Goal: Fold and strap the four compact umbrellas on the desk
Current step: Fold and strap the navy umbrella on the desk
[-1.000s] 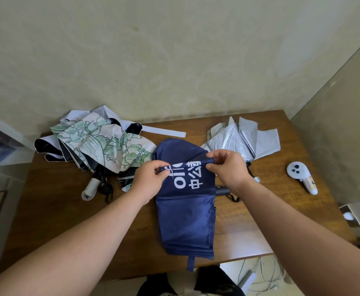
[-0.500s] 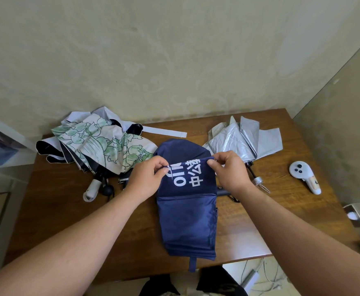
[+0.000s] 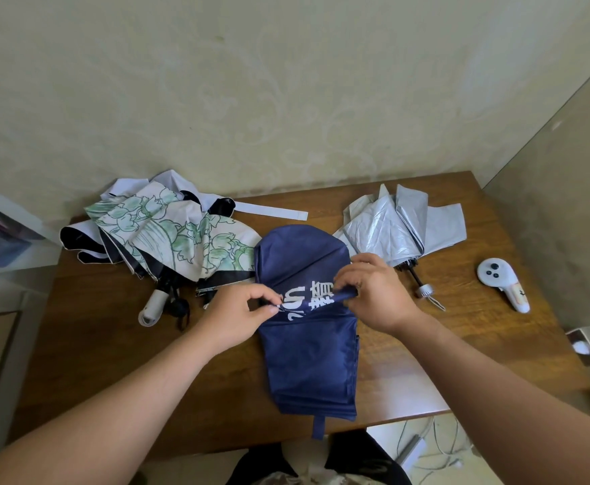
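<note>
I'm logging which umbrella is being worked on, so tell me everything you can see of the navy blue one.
The navy blue umbrella is collapsed, its thin cloth canopy lying flat on the wooden desk, running from mid-desk to the near edge. White printed characters cross a panel. The left hand and right hand each pinch that panel's fold. Its closing strap hangs over the desk's front edge. The far end overlaps the floral umbrella.

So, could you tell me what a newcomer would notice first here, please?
The navy umbrella lies mid-desk, with the left hand and right hand pinching a fold of its printed fabric. Behind it, a floral umbrella sprawls at left and a silver umbrella at right.
</note>
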The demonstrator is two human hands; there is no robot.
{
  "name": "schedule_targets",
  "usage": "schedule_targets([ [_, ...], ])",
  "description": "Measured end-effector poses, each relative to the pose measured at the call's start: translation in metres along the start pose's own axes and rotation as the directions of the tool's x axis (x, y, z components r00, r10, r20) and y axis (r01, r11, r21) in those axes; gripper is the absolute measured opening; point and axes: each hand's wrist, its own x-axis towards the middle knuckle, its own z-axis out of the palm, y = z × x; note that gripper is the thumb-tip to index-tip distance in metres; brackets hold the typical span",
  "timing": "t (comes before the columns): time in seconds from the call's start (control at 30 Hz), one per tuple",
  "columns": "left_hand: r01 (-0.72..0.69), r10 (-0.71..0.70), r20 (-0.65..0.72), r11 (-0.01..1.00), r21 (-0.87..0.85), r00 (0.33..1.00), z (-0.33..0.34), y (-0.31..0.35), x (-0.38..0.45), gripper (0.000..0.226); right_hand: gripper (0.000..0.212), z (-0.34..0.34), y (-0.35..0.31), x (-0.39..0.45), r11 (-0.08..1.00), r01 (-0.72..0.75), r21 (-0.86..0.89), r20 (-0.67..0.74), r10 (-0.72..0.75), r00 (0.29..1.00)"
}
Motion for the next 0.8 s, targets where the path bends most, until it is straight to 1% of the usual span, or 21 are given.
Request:
schedule_targets([
  [0.03, -0.002, 0.002, 0.000, 1.000, 0.017, 1.000, 0.000, 0.000, -0.004, 0.019, 0.006, 0.003, 0.002, -0.006, 1.000, 0.016, -0.023, 0.013, -0.016, 1.000],
  [0.07, -0.009, 0.009, 0.002, 0.999, 0.047, 1.000, 0.001, -0.001, -0.008, 0.023, 0.014, 0.005, 0.002, -0.013, 0.999, 0.024, -0.044, 0.025, -0.023, 0.999],
  [0.1, -0.022, 0.021, 0.014, 0.996, 0.086, 1.000, 0.002, 0.000, -0.012, 0.032, 0.019, 0.009, 0.003, -0.021, 0.998, 0.042, -0.056, 0.038, -0.040, 0.998],
  [0.13, -0.038, 0.032, 0.041, 0.990, 0.139, 0.999, 0.003, 0.000, -0.015, 0.044, 0.019, 0.013, 0.001, -0.029, 0.997, 0.050, -0.062, 0.043, -0.047, 0.998],
  [0.17, -0.069, 0.056, 0.072, 0.977, 0.202, 0.996, 0.005, -0.001, -0.017, 0.054, 0.015, 0.017, 0.000, -0.035, 0.996, 0.065, -0.059, 0.037, -0.062, 0.997],
  [0.23, -0.161, 0.132, 0.110, 0.933, 0.322, 0.985, 0.012, -0.005, -0.017, 0.063, 0.006, 0.024, -0.001, -0.046, 0.997, 0.068, -0.048, 0.008, -0.068, 0.998],
  [0.3, -0.224, 0.192, 0.119, 0.892, 0.393, 0.974, 0.019, -0.012, -0.018, 0.058, 0.006, 0.029, -0.003, -0.052, 0.995, 0.079, -0.067, -0.011, -0.080, 0.997],
  [0.37, -0.268, 0.244, 0.109, 0.862, 0.430, 0.963, 0.024, -0.016, -0.018, 0.045, 0.011, 0.031, -0.001, -0.057, 0.991, 0.090, -0.103, 0.011, -0.089, 0.996],
  [0.47, -0.358, 0.322, 0.157, 0.811, 0.464, 0.934, 0.027, -0.020, -0.023, 0.033, 0.020, 0.031, 0.004, -0.066, 0.974, 0.133, -0.182, 0.098, -0.117, 0.988],
  [0.57, -0.473, 0.393, 0.265, 0.695, 0.541, 0.880, 0.035, -0.028, -0.031, 0.029, 0.019, 0.038, 0.006, -0.079, 0.940, 0.215, -0.265, 0.224, -0.157, 0.962],
  [0.63, -0.498, 0.380, 0.322, 0.644, 0.580, 0.867, 0.041, -0.035, -0.038, 0.029, 0.014, 0.045, 0.003, -0.088, 0.913, 0.256, -0.317, 0.278, -0.168, 0.946],
  [0.7, -0.498, 0.355, 0.349, 0.625, 0.601, 0.867, 0.048, -0.040, -0.042, 0.031, 0.012, 0.051, 0.000, -0.096, 0.888, 0.280, -0.364, 0.290, -0.178, 0.940],
  [0.8, -0.492, 0.305, 0.388, 0.600, 0.631, 0.870, 0.056, -0.044, -0.048, 0.030, 0.017, 0.060, 0.000, -0.106, 0.853, 0.312, -0.419, 0.282, -0.205, 0.937],
])
